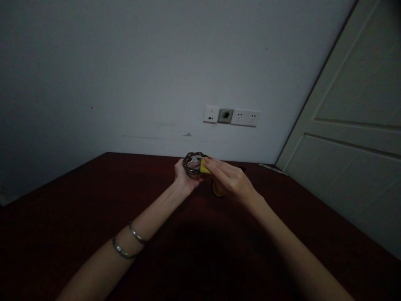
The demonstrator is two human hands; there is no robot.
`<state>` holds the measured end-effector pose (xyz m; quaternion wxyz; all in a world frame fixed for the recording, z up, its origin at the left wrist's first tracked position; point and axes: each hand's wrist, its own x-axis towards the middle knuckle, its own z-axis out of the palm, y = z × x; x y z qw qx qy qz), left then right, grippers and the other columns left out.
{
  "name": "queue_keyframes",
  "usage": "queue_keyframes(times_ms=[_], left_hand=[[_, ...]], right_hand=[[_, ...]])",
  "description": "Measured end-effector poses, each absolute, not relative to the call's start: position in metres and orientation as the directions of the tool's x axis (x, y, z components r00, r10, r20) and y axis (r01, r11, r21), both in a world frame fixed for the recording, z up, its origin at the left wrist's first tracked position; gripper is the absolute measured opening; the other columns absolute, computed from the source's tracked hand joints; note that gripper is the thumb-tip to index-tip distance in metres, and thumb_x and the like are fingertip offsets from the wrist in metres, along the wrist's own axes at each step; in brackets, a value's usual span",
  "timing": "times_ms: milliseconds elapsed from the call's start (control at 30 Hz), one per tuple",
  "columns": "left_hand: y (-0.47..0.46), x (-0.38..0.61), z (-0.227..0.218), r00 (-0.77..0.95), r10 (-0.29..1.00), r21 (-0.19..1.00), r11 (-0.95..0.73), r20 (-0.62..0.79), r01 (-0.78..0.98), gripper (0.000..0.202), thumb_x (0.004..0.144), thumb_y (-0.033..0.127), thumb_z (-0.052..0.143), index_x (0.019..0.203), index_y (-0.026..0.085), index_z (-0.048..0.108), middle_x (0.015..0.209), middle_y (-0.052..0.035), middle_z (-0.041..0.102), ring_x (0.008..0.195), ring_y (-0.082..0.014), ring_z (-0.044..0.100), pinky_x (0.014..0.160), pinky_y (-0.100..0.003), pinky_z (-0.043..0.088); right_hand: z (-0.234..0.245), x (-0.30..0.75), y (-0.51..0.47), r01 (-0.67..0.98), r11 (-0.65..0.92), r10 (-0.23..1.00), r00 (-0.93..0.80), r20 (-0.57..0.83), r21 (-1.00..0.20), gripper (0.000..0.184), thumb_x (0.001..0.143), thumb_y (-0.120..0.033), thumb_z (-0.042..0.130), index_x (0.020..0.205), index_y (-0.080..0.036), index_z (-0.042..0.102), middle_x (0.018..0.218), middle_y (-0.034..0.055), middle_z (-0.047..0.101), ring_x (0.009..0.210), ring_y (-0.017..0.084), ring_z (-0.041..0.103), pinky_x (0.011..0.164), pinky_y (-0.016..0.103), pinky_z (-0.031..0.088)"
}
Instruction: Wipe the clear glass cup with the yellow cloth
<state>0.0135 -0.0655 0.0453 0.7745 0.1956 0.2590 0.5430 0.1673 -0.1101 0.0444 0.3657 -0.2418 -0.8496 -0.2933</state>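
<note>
My left hand (183,174) is closed around a small cut-glass bowl (192,164), holding it up above the dark red table (94,209). My right hand (228,179) pinches a yellow cloth (204,165) and presses it against the bowl's right rim. More of the yellow cloth (216,190) hangs below the right palm. Two silver bangles (130,242) sit on my left wrist.
A white wall rises behind the table with a row of sockets and a switch (231,116). A pale door (354,125) stands at the right. A thin strip of something lies at the table's far right corner (272,168).
</note>
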Motion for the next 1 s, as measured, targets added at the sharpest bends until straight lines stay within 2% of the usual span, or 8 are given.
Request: queue_keyframes(times_ms=[167, 367, 533, 633, 700, 867, 1000], left_hand=[[-0.063, 0.017, 0.044, 0.194, 0.969, 0.503, 0.246, -0.154, -0.829, 0.026, 0.078, 0.022, 0.039, 0.062, 0.014, 0.058, 0.051, -0.0045, 0.060, 0.042, -0.0137, 0.056, 0.044, -0.022, 0.044], [-0.065, 0.026, 0.043, 0.120, 0.987, 0.555, 0.161, -0.110, -0.816, 0.029, 0.079, 0.022, 0.037, 0.061, 0.012, 0.058, 0.053, -0.0056, 0.060, 0.047, -0.0132, 0.057, 0.049, -0.022, 0.045], [-0.068, 0.032, 0.041, 0.100, 0.995, 0.592, 0.093, -0.021, -0.801, 0.031, 0.083, 0.025, 0.039, 0.062, 0.012, 0.057, 0.055, -0.0020, 0.058, 0.049, -0.0106, 0.055, 0.053, -0.020, 0.043], [-0.071, 0.032, 0.043, 0.037, 0.999, 0.616, 0.014, 0.024, -0.787, 0.026, 0.083, 0.024, 0.043, 0.062, 0.014, 0.054, 0.054, 0.0013, 0.055, 0.047, -0.0085, 0.051, 0.051, -0.020, 0.041], [-0.074, 0.031, 0.045, 0.053, 0.998, 0.656, 0.020, 0.031, -0.754, 0.026, 0.083, 0.024, 0.043, 0.062, 0.015, 0.053, 0.052, 0.0021, 0.054, 0.044, -0.0087, 0.049, 0.047, -0.020, 0.039], [-0.074, 0.025, 0.042, 0.233, 0.972, 0.797, 0.150, -0.012, -0.585, 0.037, 0.088, 0.032, 0.031, 0.069, 0.015, 0.057, 0.053, -0.0019, 0.058, 0.040, -0.0163, 0.053, 0.035, -0.024, 0.034], [-0.069, 0.020, 0.035, 0.357, 0.934, 0.829, 0.192, 0.010, -0.525, 0.044, 0.088, 0.033, 0.024, 0.081, 0.011, 0.062, 0.064, -0.0085, 0.066, 0.043, -0.0216, 0.060, 0.033, -0.026, 0.033]], right_hand=[[0.045, 0.155, -0.116, 0.572, 0.709, 0.111, -0.667, 0.736, 0.412, 0.032, 0.088, -0.003, 0.047, 0.117, -0.004, 0.061, 0.120, 0.0191, 0.064, 0.123, 0.028, 0.053, 0.102, 0.040, 0.050], [0.049, 0.146, -0.120, 0.572, 0.694, 0.120, -0.690, 0.713, 0.437, 0.032, 0.087, -0.003, 0.049, 0.116, -0.007, 0.062, 0.120, 0.0161, 0.065, 0.122, 0.026, 0.054, 0.100, 0.039, 0.052], [0.050, 0.143, -0.122, 0.598, 0.686, 0.123, -0.657, 0.744, 0.415, 0.033, 0.086, -0.001, 0.048, 0.115, -0.007, 0.062, 0.119, 0.0161, 0.065, 0.122, 0.027, 0.054, 0.100, 0.041, 0.052], [0.050, 0.146, -0.121, 0.613, 0.699, 0.143, -0.624, 0.768, 0.367, 0.034, 0.087, -0.002, 0.047, 0.118, -0.007, 0.060, 0.122, 0.0166, 0.064, 0.126, 0.027, 0.050, 0.102, 0.044, 0.050], [0.051, 0.150, -0.119, 0.610, 0.724, 0.162, -0.604, 0.780, 0.322, 0.036, 0.087, -0.002, 0.046, 0.119, -0.007, 0.060, 0.121, 0.0172, 0.064, 0.127, 0.027, 0.049, 0.101, 0.045, 0.050], [0.055, 0.165, -0.113, 0.627, 0.759, 0.230, -0.509, 0.829, 0.175, 0.036, 0.088, -0.007, 0.046, 0.122, -0.010, 0.059, 0.118, 0.0145, 0.066, 0.127, 0.024, 0.049, 0.101, 0.043, 0.050], [0.061, 0.173, -0.112, 0.670, 0.742, 0.286, -0.284, 0.915, -0.024, 0.031, 0.088, -0.014, 0.051, 0.116, -0.017, 0.064, 0.113, 0.0103, 0.069, 0.115, 0.022, 0.060, 0.096, 0.040, 0.051]])
